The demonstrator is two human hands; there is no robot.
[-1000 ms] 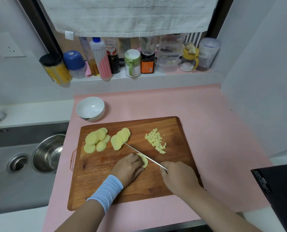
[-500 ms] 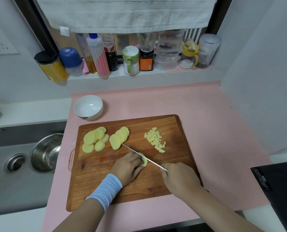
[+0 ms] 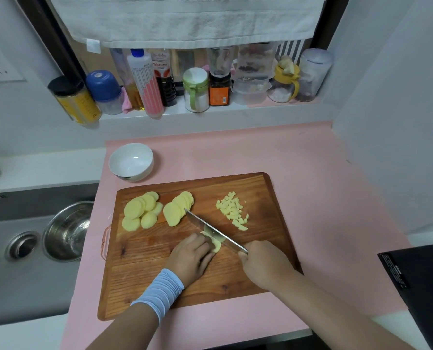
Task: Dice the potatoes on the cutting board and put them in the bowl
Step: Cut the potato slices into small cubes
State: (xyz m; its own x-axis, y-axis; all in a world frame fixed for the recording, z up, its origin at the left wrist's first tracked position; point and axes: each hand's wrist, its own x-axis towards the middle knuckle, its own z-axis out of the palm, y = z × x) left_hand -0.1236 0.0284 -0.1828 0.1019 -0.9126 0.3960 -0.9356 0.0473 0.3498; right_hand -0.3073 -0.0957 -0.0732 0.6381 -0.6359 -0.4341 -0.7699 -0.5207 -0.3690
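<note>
**Potato slices under the knife** (image 3: 216,245): a small pale stack near the middle of the wooden cutting board (image 3: 235,279). It is partly hidden by the left hand (image 3: 191,256), whose curled fingers pin it down.

**Kitchen knife** (image 3: 211,229): the blade lies diagonally across that stack with its tip toward the board's far side. The right hand (image 3: 263,265) is clenched round the handle at the board's near right.

- Risk: the left fingertips sit right against the blade, so a stroke that drifts left would likely nick them.
- Risk: the thin stacked slices may slide under pressure, giving uneven dice or making the blade skid.

**Diced potato** (image 3: 234,210): a loose heap on the board's far right.

- Risk: a wide knife sweep could scatter the dice off the board.

**Uncut slices**: one fanned row (image 3: 177,208) at the board's far centre and a cluster (image 3: 141,210) at its far left. The knife tip is just beside the row and could knock it.

**White bowl** (image 3: 134,174): just beyond the board's far left corner, with no potato in it.

- Risk: dice carried there must cross the uncut slices, and some may drop on the pink mat (image 3: 311,198) covering the desk.

**Steel bowl** (image 3: 66,231): in the sink left of the board, where it could be mistaken for the target.
</note>
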